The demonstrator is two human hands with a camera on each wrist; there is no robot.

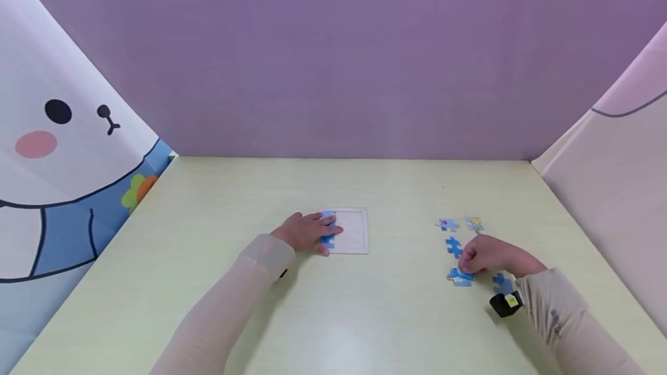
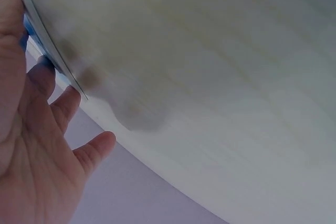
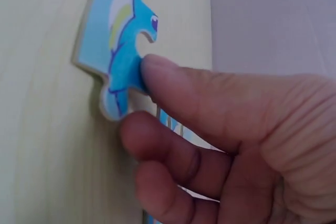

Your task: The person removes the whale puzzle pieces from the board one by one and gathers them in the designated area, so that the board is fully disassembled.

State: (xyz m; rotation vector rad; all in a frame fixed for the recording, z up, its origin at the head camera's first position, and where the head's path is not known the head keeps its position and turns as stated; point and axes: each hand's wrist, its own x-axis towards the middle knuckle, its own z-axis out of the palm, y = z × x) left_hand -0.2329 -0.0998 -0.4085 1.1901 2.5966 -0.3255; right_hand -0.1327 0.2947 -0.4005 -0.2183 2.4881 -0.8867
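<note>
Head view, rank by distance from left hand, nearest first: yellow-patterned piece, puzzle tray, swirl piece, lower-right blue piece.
1. Puzzle tray: left hand rests on its left side.
2. Swirl piece: right of the tray.
3. Yellow-patterned piece: right of the swirl piece.
4. Lower-right blue piece: farthest right, beside the right wrist.

Between the square frame (image 1: 367, 231) and the loose puzzle pieces (image 1: 454, 247), a broad strip of bare tabletop (image 1: 398, 288) lets a hand pass from near to far, up to the purple screen (image 1: 333, 74) closing the far edge. The left hand (image 1: 308, 232) obstructs the frame's left side, leaving its right side reachable, while the right hand (image 1: 492, 254) and its sleeve (image 1: 568, 314) bar the pieces from the near right.
</note>
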